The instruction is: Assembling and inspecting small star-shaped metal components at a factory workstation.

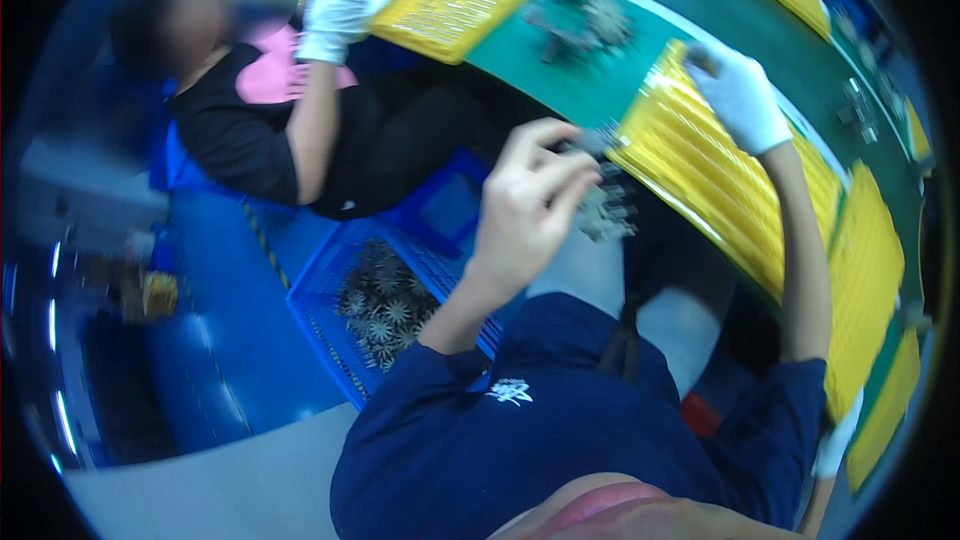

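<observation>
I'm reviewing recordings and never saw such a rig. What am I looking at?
There is no machine: these are a person's hands, seen from a wide camera worn on the head, so edges bend. The bare left hand seems to pinch a grey pronged part; the white-gloved right hand holds a blurred dark piece over a yellow ribbed tray. That tray and others lie on a green bench. At left, a blue crate holds star-shaped parts, and a co-worker sits beyond.
</observation>
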Demonstrator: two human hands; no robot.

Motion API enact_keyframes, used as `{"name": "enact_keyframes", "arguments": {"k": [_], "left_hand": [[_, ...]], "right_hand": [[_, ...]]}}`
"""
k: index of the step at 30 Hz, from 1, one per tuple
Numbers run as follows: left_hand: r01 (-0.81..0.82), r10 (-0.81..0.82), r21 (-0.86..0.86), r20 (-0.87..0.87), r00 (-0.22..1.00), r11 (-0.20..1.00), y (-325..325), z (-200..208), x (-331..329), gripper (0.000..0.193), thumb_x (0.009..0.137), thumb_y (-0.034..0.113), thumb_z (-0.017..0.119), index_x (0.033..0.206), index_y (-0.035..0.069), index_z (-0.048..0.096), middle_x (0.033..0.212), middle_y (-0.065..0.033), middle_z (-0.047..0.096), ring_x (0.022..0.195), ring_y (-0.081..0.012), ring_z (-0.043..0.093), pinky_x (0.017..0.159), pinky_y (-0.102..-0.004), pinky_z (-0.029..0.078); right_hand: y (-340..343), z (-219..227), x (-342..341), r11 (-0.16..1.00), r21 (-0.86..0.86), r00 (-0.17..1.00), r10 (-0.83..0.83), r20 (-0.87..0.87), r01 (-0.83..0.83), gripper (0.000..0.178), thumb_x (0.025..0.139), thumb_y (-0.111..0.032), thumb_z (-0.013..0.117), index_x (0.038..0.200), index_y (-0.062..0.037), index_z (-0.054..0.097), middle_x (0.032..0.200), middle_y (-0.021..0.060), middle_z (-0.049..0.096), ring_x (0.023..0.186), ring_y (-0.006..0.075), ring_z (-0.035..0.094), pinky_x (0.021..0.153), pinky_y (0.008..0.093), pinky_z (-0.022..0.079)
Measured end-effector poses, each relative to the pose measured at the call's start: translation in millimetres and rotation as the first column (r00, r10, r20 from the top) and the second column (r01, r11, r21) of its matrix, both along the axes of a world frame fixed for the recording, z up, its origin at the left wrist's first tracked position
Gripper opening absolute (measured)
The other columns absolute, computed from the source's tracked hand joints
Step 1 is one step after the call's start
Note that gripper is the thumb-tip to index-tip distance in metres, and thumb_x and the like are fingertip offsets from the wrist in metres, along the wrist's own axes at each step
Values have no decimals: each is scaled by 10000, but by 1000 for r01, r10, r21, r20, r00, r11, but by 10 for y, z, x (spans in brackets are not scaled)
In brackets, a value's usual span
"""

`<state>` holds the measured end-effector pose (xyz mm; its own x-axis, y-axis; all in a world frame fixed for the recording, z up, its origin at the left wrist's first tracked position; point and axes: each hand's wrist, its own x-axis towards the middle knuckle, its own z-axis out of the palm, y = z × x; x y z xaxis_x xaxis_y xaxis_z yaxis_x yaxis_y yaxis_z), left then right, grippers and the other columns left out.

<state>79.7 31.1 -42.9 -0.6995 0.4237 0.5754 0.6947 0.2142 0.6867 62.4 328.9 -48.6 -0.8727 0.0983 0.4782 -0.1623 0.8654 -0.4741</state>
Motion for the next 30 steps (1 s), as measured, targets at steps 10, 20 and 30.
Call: {"name": "enact_keyframes", "arguments": {"k": [10,20,30], "left_hand": [[93,-113,-97,-228,967,991,16,59,222,113,797,-30,748,908,-25,728,823,-121,693,696,-212,666,630,-287,509],[169,-191,-110,-234,953,979,-32,125,333,122,791,-61,741,909,-41,720,810,-120,684,704,-195,659,647,-270,506],[154,-183,-151,-204,962,976,-32,27,316,135,799,-83,721,929,-47,711,828,-125,670,695,-200,650,633,-272,502]], "right_hand": [[-1183,150,1237,987,-72,978,131,-164,-145,190,823,-58,734,1008,-64,691,872,131,680,788,315,670,703,357,536],[-1217,169,1353,991,53,962,128,-243,-119,148,890,-210,656,1013,-132,681,865,91,666,785,288,675,681,379,549],[-1291,204,1278,968,228,978,141,-151,-105,185,845,-174,661,1009,-89,670,843,112,665,780,300,672,670,373,556]]}}
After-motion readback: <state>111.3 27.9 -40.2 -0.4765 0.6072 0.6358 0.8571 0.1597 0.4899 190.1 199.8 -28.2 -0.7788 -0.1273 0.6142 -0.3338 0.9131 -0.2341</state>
